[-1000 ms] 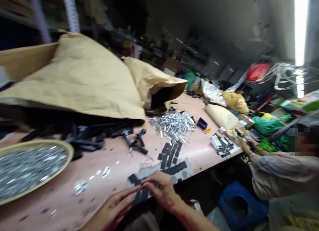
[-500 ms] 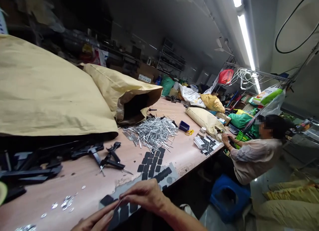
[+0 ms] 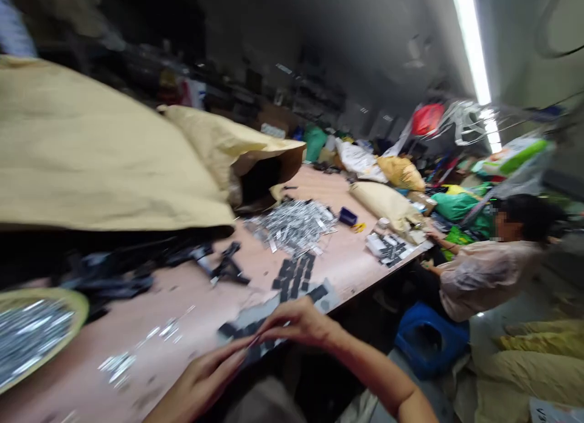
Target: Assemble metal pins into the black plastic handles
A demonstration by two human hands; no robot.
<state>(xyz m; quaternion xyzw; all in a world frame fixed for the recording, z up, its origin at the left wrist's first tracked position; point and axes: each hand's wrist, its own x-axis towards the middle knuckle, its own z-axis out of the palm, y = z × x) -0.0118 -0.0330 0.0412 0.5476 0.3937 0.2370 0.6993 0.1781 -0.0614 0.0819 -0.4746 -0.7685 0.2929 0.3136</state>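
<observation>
My left hand (image 3: 214, 368) is closed at the table's near edge, its fingers pressed together. My right hand (image 3: 296, 322) meets its fingertips in a pinch. Whatever lies between them is too small and blurred to name. Just beyond my hands, dark square pads (image 3: 228, 330) lie on a grey sheet (image 3: 258, 304). More dark pads (image 3: 296, 274) sit in rows farther along. Behind those is a heap of thin silvery metal pins (image 3: 296, 225). Small shiny washer-like pieces (image 3: 168, 328) are scattered on the table to the left.
A round tub (image 3: 79, 307) of metal pins stands at left. Large paper sacks (image 3: 100, 149) and black plastic parts (image 3: 228, 265) line the far side. A small blue box (image 3: 347, 216) sits farther off. A co-worker (image 3: 493, 268) sits at right near a blue stool (image 3: 431, 341).
The view has swung left and down, bringing the tub of pins into sight. My hands remain together and appear higher and farther right. The picture is more blurred.
</observation>
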